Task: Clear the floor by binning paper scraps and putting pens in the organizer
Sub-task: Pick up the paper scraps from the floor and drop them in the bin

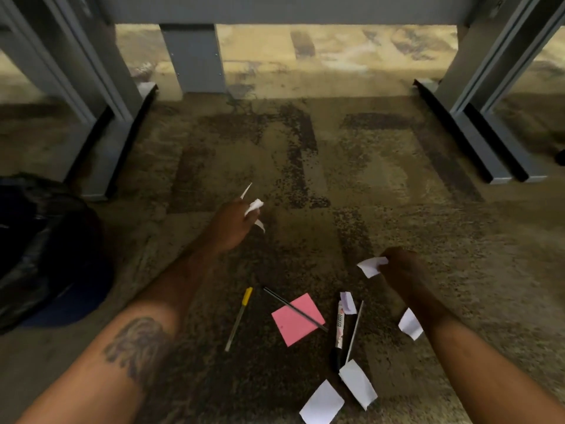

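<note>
My left hand (231, 228) is held above the carpet and grips small white paper scraps (254, 206) in its curled fingers. My right hand (400, 270) pinches another white scrap (370, 266). Below them on the floor lie a yellow-capped pen (240, 316), a thin black pen (295, 309) across a pink sticky note (293, 325), a black marker (338, 335) and a slim grey pen (354, 332). White scraps lie around them: one (348, 302) by the marker, one (410, 324) beside my right forearm, and two (357, 384) (322, 403) near the bottom edge.
A bin lined with a black bag (39, 249) stands at the left. Grey desk legs (116, 123) (477, 130) stand on both sides, with a grey panel (195, 56) at the back. Patterned carpet (351, 166) covers the floor between them.
</note>
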Motion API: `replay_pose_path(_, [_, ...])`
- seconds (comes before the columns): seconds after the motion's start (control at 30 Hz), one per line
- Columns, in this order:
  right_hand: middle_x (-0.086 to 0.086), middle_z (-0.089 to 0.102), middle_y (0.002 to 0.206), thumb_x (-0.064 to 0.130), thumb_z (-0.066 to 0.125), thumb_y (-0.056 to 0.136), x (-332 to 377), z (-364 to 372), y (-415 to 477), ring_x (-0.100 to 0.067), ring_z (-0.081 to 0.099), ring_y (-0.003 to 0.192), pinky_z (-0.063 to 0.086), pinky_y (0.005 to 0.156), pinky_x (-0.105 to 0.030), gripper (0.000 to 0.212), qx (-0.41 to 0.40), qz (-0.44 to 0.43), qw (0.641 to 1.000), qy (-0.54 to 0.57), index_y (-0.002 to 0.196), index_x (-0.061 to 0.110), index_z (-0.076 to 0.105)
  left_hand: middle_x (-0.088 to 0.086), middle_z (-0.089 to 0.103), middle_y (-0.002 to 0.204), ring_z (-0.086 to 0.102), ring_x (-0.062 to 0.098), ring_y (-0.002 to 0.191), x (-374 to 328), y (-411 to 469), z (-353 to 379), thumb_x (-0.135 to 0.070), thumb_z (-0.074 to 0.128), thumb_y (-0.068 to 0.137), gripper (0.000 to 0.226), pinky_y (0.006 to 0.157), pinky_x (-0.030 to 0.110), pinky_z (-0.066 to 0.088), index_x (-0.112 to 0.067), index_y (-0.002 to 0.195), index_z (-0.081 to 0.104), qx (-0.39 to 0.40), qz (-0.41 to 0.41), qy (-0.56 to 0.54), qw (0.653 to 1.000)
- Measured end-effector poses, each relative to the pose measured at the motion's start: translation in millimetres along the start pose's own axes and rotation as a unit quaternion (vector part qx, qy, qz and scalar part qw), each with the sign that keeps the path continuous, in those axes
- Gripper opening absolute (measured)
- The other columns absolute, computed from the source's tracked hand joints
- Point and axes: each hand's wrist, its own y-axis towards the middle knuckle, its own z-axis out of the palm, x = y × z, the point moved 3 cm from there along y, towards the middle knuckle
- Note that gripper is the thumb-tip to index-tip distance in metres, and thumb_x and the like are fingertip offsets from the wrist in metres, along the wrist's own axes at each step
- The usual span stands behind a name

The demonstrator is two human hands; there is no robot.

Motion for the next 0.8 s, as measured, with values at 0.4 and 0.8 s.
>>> replay_pose_path(0.4, [0.001, 0.058, 0.069, 0.027, 0.076, 0.079, 287.6, -3.6, -42.4, -0.016, 0.056, 0.068, 0.037, 0.049, -0.010, 0.018, 0.053, -0.275, 0.948, 0.149, 0.079, 0.013, 0.065, 0.024, 0.056, 0.125, 0.052, 0.032, 0.121, 71.8, -111.7, -237.0, -0.019, 0.042, 0.101, 0.033, 0.100, 0.025, 0.032, -0.001, 0.119, 0.064, -0.140, -0.046, 0.012, 0.989])
replay_pose_path(0.8, [-0.007, 0.056, 0.064, 0.026, 0.082, 0.069, 501.2, 77.2, -125.8, -0.019, 0.056, 0.064, 0.043, 0.062, -0.032, 0.031, 0.062, -0.370, 0.879, 0.295, 0.055, 0.015, 0.056, 0.026, 0.059, 0.115, 0.046, 0.038, 0.114, 213.1, -197.5, -286.7, -0.020, 0.038, 0.101, 0.033, 0.093, 0.041, 0.031, 0.000, 0.112, 0.062, -0.143, -0.238, 0.129, 0.952])
